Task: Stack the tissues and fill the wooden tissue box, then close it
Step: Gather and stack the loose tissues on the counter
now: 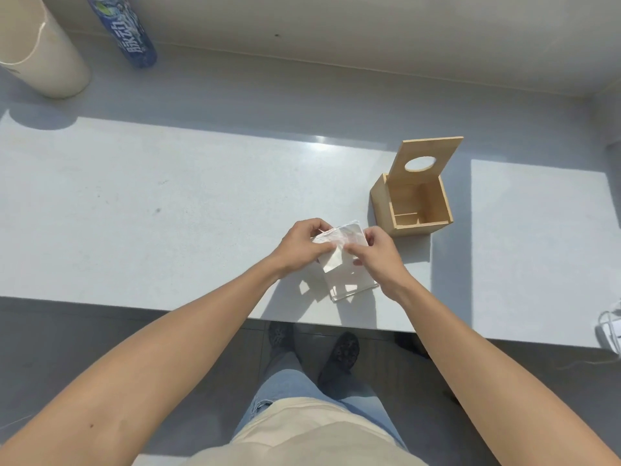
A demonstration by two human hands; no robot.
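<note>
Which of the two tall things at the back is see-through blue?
The blue plastic bottle with white writing, standing to the right of the plain cream cylinder. The cylinder is wider, solid cream and has no label.

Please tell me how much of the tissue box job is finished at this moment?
Done: the wooden tissue box stands with its lid raised, and looks empty inside. In hand: the left hand and right hand hold a tissue above the small stack on the table. Left: finishing the stack, filling the box, closing the lid.
</note>
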